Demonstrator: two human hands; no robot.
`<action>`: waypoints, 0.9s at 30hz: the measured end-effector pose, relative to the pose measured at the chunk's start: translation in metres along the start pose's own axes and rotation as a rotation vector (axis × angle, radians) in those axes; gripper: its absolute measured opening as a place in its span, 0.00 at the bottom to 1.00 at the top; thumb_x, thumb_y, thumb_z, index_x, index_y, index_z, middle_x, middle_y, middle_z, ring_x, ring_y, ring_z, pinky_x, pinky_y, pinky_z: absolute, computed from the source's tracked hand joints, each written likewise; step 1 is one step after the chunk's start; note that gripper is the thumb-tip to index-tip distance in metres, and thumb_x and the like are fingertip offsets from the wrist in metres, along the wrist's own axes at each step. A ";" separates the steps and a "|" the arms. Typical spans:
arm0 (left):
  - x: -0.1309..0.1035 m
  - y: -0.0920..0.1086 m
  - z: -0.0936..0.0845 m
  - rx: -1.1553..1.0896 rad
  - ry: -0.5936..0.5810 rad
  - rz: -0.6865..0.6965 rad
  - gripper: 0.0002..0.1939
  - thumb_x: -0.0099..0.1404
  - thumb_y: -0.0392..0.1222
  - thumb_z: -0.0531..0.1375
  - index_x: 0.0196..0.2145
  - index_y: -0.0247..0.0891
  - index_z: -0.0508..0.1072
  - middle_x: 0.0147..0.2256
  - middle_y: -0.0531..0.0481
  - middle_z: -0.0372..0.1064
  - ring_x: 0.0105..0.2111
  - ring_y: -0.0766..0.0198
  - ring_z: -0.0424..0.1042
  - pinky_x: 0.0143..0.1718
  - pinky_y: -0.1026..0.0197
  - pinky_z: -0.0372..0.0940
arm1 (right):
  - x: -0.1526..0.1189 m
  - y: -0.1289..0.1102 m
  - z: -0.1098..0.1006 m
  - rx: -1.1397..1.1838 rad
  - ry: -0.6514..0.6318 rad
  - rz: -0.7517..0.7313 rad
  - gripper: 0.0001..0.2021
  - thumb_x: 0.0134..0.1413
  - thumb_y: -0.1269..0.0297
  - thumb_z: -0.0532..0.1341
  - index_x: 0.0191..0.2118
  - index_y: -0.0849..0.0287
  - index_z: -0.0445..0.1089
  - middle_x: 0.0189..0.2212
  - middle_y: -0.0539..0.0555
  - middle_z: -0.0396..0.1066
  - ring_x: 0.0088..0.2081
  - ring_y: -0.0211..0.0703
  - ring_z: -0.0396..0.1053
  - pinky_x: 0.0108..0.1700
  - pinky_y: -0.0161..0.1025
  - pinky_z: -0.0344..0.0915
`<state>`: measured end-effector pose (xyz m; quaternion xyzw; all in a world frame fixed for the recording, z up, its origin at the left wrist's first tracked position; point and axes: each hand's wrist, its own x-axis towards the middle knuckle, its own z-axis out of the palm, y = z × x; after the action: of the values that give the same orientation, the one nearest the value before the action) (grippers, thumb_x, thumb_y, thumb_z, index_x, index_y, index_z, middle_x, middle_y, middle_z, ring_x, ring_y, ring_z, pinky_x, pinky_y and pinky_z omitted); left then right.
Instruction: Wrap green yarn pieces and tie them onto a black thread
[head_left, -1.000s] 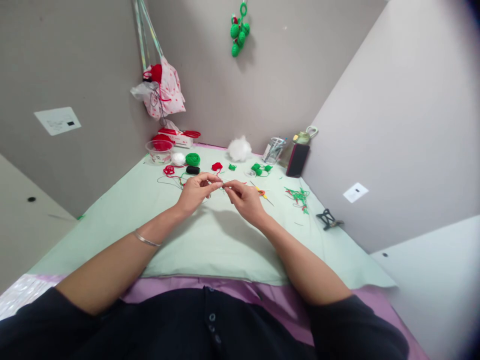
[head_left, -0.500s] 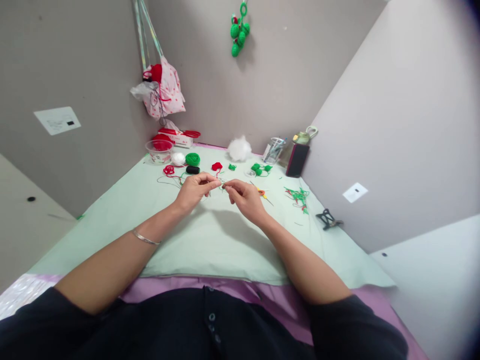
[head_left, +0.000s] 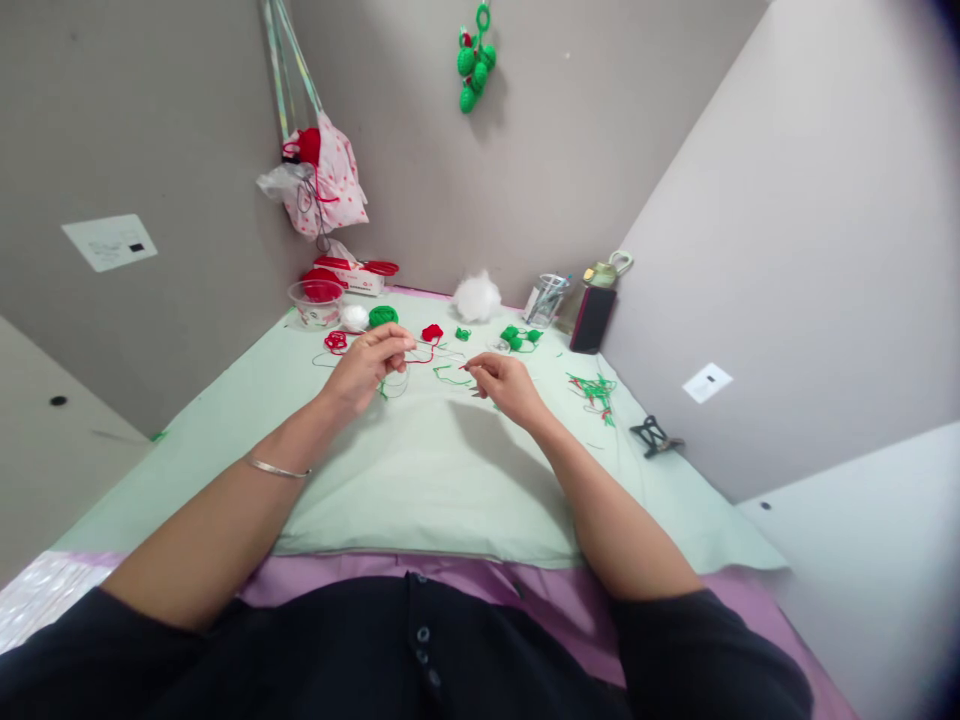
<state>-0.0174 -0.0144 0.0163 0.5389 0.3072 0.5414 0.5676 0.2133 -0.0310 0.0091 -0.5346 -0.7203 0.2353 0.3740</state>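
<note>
left hand (head_left: 365, 362): fingertips pinched together on a thin strand; we think it's the red thread (head_left: 429, 351), but it's too fine to be sure
right hand (head_left: 508, 385): thumb and forefinger closed on something tiny, looks like a thread end or needle, honestly can't make it out
red thread: runs loosely over the green cloth (head_left: 420, 470) between our two hands, up toward the small red crochet piece (head_left: 432, 333)
green thread (head_left: 450, 377): a loop lying on the cloth just left of the right hand
hidden bits: left hand covers whatever sits right behind it; the green yarn ball (head_left: 383, 316) pokes out above it
far edge: plastic bowl (head_left: 318, 300) with something red inside, white stuffing (head_left: 478, 296), clear cup (head_left: 546, 298), contents a blur
right side: green scraps (head_left: 596, 390) and a black clip (head_left: 654, 437), well apart from the hands
cut off: our body fills the bottom of the view
</note>
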 end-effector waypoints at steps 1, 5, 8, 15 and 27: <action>0.002 0.002 -0.003 -0.009 0.029 0.012 0.07 0.54 0.41 0.66 0.28 0.37 0.72 0.22 0.56 0.58 0.24 0.70 0.59 0.30 0.66 0.61 | 0.002 0.003 -0.003 0.011 0.003 0.017 0.11 0.55 0.63 0.56 0.36 0.62 0.74 0.16 0.46 0.65 0.21 0.35 0.63 0.27 0.33 0.59; 0.006 0.007 -0.013 -0.028 0.099 0.035 0.07 0.53 0.40 0.66 0.27 0.36 0.71 0.27 0.55 0.63 0.28 0.71 0.63 0.33 0.68 0.63 | 0.008 0.009 -0.011 0.139 0.025 0.026 0.12 0.53 0.59 0.58 0.34 0.62 0.73 0.15 0.46 0.63 0.19 0.34 0.59 0.25 0.33 0.57; 0.008 0.007 -0.017 -0.101 0.084 0.019 0.07 0.54 0.38 0.65 0.27 0.36 0.69 0.27 0.55 0.62 0.28 0.72 0.63 0.36 0.68 0.64 | 0.009 0.007 -0.015 0.281 0.057 0.046 0.12 0.51 0.57 0.61 0.32 0.62 0.73 0.15 0.45 0.61 0.18 0.32 0.55 0.22 0.32 0.52; 0.013 0.016 -0.029 -0.383 0.059 -0.017 0.09 0.55 0.31 0.63 0.24 0.36 0.64 0.18 0.61 0.48 0.18 0.75 0.51 0.22 0.70 0.57 | 0.014 0.010 -0.034 0.648 0.227 0.080 0.12 0.43 0.56 0.69 0.29 0.61 0.73 0.13 0.41 0.52 0.16 0.27 0.44 0.19 0.31 0.39; 0.019 0.040 -0.075 -0.638 0.261 0.049 0.17 0.57 0.28 0.55 0.19 0.37 0.50 0.14 0.61 0.39 0.13 0.76 0.44 0.16 0.71 0.47 | 0.025 0.032 -0.102 1.251 0.726 0.140 0.03 0.50 0.72 0.61 0.28 0.62 0.66 0.27 0.48 0.71 0.26 0.29 0.71 0.22 0.23 0.63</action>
<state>-0.0942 0.0181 0.0411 0.2675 0.1793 0.6880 0.6503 0.3096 -0.0031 0.0547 -0.3099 -0.2451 0.4345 0.8094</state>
